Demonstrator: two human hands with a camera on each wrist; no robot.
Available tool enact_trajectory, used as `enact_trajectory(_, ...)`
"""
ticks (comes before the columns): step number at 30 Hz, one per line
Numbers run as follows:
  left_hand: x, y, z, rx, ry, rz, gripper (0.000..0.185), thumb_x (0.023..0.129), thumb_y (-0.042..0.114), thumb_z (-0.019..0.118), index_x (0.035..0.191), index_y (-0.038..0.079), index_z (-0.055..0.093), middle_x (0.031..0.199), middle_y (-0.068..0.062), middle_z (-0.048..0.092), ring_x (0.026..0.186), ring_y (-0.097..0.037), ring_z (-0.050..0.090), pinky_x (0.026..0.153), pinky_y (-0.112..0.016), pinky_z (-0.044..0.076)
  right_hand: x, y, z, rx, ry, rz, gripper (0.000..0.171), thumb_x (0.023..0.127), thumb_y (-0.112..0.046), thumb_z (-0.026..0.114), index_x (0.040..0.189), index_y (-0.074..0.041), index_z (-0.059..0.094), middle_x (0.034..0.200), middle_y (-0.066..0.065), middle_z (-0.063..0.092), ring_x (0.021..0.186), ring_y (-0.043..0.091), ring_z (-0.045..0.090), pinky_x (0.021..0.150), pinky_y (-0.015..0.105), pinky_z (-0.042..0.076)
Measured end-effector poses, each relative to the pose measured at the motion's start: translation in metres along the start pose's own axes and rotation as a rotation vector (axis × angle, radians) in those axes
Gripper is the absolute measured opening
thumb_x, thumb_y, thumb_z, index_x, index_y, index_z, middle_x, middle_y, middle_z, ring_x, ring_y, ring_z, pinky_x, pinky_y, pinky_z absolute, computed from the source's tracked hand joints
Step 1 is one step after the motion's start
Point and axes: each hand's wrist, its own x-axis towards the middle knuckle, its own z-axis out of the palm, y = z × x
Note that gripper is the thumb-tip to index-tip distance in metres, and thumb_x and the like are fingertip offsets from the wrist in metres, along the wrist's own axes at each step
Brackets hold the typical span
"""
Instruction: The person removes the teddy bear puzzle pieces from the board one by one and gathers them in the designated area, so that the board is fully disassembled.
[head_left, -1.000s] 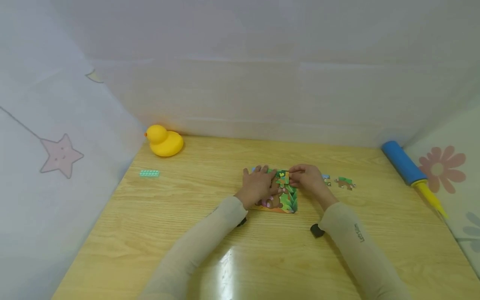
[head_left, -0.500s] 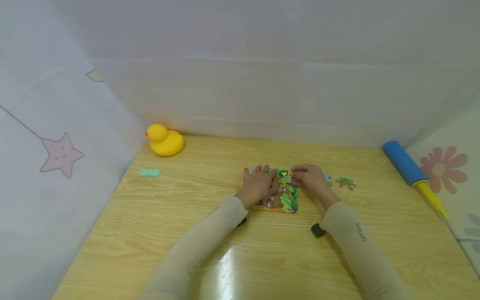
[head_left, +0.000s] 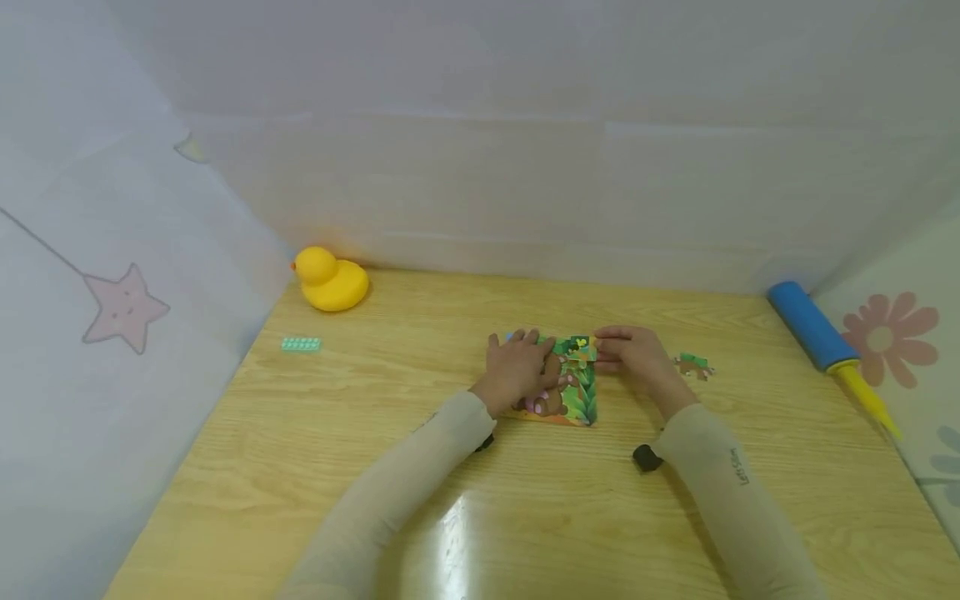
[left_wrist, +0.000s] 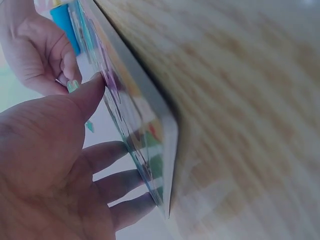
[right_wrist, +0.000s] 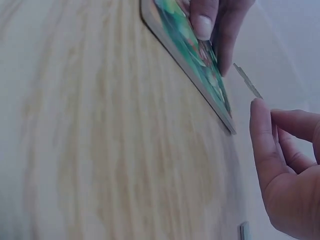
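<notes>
A colourful jigsaw puzzle in a flat tray lies on the table, partly covered by my left hand. The fingers of that hand are spread, and their tips rest on the picture in the left wrist view. My right hand pinches a puzzle piece by its right side, between thumb and fingers. Seen from the right wrist, this piece is tilted and held above the puzzle tray, apart from it. A brown and green loose piece lies to the right of my right hand.
A yellow rubber duck sits at the back left, with a small mint-green studded strip in front of it. A blue and yellow pump lies along the right edge. White cloth walls enclose the table.
My right hand has shifted to the right with the puzzle piece, which is now over the puzzle's far right corner. A loose piece beside that hand is now hidden. The left hand stays put.
</notes>
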Motion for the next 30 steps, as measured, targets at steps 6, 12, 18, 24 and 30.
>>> enact_trajectory(6, 0.002, -0.002, 0.004, 0.000, 0.004, -0.014, 0.080, 0.093, 0.073, 0.049, 0.160, 0.034, 0.031, 0.169, 0.000, 0.027, 0.156, -0.029, 0.026, 0.121, -0.068, 0.021, -0.004, -0.002, -0.014, -0.008, 0.024, -0.011, 0.045, 0.102, -0.017, 0.062, 0.141, 0.005, 0.053, 0.109, -0.001, 0.069, 0.085, 0.010, 0.074, 0.085, 0.032, 0.062)
enact_trajectory(12, 0.002, -0.001, 0.003, 0.008, 0.001, -0.008, 0.080, 0.093, 0.073, 0.048, 0.160, 0.034, 0.030, 0.169, 0.000, 0.026, 0.156, -0.032, 0.025, 0.121, -0.068, 0.021, -0.010, -0.001, -0.038, 0.093, 0.054, 0.019, 0.052, 0.101, -0.015, 0.063, 0.147, 0.004, 0.048, 0.101, -0.011, 0.071, 0.083, 0.006, 0.074, 0.080, 0.026, 0.062)
enact_trajectory(18, 0.003, 0.000, 0.003, 0.010, -0.001, -0.009, 0.080, 0.092, 0.073, 0.048, 0.160, 0.034, 0.030, 0.169, 0.000, 0.026, 0.156, -0.032, 0.024, 0.120, -0.069, 0.021, -0.019, 0.001, -0.070, 0.189, 0.072, 0.065, 0.060, 0.100, -0.016, 0.065, 0.152, 0.002, 0.041, 0.101, -0.013, 0.072, 0.086, 0.004, 0.074, 0.082, 0.024, 0.061)
enact_trajectory(24, 0.001, 0.000, 0.002, -0.007, 0.004, -0.004, 0.079, 0.092, 0.073, 0.050, 0.159, 0.034, 0.033, 0.168, -0.001, 0.028, 0.155, -0.034, 0.026, 0.120, -0.069, 0.023, -0.032, 0.003, -0.095, 0.275, 0.102, 0.077, 0.046, 0.101, -0.015, 0.063, 0.146, -0.010, 0.055, 0.100, -0.012, 0.074, 0.087, 0.006, 0.074, 0.080, 0.023, 0.061)
enact_trajectory(30, 0.000, 0.000, 0.001, -0.010, 0.007, -0.001, 0.079, 0.092, 0.073, 0.049, 0.159, 0.035, 0.033, 0.168, -0.001, 0.029, 0.155, -0.035, 0.027, 0.119, -0.070, 0.023, -0.044, 0.007, -0.121, 0.328, 0.116, 0.094, 0.032, 0.100, -0.015, 0.065, 0.131, -0.020, 0.067, 0.100, -0.012, 0.073, 0.088, 0.005, 0.073, 0.076, 0.022, 0.061)
